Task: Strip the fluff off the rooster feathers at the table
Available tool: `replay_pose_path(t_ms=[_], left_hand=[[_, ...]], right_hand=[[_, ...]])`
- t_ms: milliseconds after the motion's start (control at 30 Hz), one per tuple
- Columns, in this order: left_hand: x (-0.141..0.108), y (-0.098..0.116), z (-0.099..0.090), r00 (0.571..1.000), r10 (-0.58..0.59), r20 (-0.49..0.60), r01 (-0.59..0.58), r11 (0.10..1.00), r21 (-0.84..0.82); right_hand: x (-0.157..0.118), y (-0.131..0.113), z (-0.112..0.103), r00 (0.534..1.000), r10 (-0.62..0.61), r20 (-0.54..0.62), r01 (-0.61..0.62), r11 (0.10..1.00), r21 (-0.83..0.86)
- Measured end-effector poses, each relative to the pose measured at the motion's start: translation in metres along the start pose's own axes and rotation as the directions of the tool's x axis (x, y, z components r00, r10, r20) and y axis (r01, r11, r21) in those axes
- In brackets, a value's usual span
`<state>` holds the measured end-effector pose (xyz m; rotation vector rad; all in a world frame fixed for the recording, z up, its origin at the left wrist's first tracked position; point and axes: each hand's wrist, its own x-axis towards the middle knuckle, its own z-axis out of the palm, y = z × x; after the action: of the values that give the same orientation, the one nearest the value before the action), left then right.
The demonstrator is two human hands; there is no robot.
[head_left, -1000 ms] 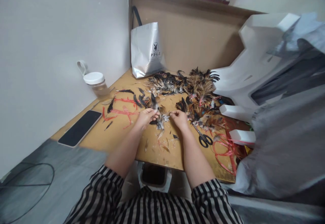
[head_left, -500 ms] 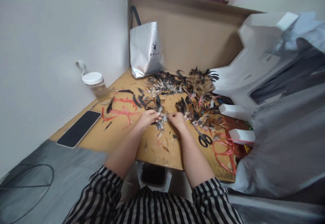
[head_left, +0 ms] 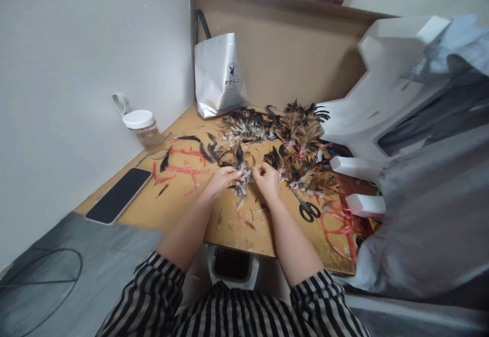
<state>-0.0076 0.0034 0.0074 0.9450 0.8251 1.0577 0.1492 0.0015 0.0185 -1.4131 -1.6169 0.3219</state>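
Observation:
My left hand point(head_left: 226, 179) is closed in a pinch on a small bunch of feathers point(head_left: 241, 187), dark at the tips and whitish-grey at the quill end. Just right of it, my right hand point(head_left: 266, 178) has thumb and forefinger pinched together at the bunch's edge; what they hold is too small to make out. Beyond the hands lie a dark feather pile point(head_left: 248, 125) and a brown one point(head_left: 300, 128). Another feather heap point(head_left: 301, 171) is right of my right hand, with black-handled scissors point(head_left: 306, 208) below it.
Red plastic strips point(head_left: 187, 170) and loose feathers lie on the left; more red strips point(head_left: 338, 225) lie on the right. A phone point(head_left: 119, 195), a lidded jar point(head_left: 147, 132) and a silver bag point(head_left: 219, 77) stand or lie around the table point(head_left: 237, 235). White foam point(head_left: 351, 118) borders the right side.
My right hand has shifted slightly upward beside the feather bunch, and its fingers are curled differently. My left hand keeps its pinch in nearly the same place.

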Motion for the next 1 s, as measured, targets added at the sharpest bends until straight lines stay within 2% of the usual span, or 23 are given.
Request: replay_pose_path(t_ms=[100, 200, 333, 500, 600, 700, 767, 867, 933, 1000], left_hand=[[-0.001, -0.002, 0.0, 0.999, -0.022, 0.026, 0.022, 1.0, 0.006], [-0.002, -0.004, -0.001, 0.997, -0.054, 0.059, 0.053, 0.998, 0.014], [-0.001, -0.007, -0.003, 0.992, -0.064, 0.106, 0.067, 0.997, -0.031], [0.002, -0.008, -0.005, 0.992, -0.052, 0.118, 0.073, 0.981, -0.181], [0.001, -0.004, -0.005, 0.992, -0.053, 0.118, 0.083, 0.959, -0.27], [0.0, 0.0, -0.005, 0.99, -0.034, 0.138, 0.082, 0.93, -0.358], [-0.001, 0.001, -0.005, 0.986, -0.017, 0.164, 0.082, 0.914, -0.398], [-0.003, 0.001, -0.004, 0.982, -0.028, 0.187, 0.104, 0.906, -0.41], [-0.003, 0.0, -0.004, 0.979, -0.045, 0.199, 0.124, 0.905, -0.407], [-0.003, -0.001, -0.004, 0.976, -0.047, 0.214, 0.133, 0.902, -0.41]], right_hand=[[-0.002, -0.004, -0.002, 0.999, -0.031, -0.011, 0.029, 0.994, -0.101], [-0.003, -0.005, 0.0, 0.999, -0.023, -0.026, 0.02, 0.996, -0.089], [-0.005, -0.004, 0.007, 1.0, 0.015, -0.019, -0.013, 0.992, 0.122], [-0.006, -0.005, 0.015, 0.996, 0.092, 0.01, -0.09, 0.93, 0.356], [-0.005, -0.008, 0.016, 0.976, 0.191, 0.102, -0.216, 0.82, 0.53], [-0.004, -0.01, 0.015, 0.932, 0.243, 0.269, -0.362, 0.639, 0.679], [-0.003, -0.011, 0.014, 0.898, 0.22, 0.38, -0.437, 0.529, 0.727], [-0.004, -0.011, 0.013, 0.842, 0.135, 0.523, -0.527, 0.414, 0.742], [-0.005, -0.011, 0.014, 0.82, 0.089, 0.566, -0.555, 0.363, 0.748], [-0.006, -0.009, 0.015, 0.818, 0.069, 0.57, -0.558, 0.333, 0.76]])
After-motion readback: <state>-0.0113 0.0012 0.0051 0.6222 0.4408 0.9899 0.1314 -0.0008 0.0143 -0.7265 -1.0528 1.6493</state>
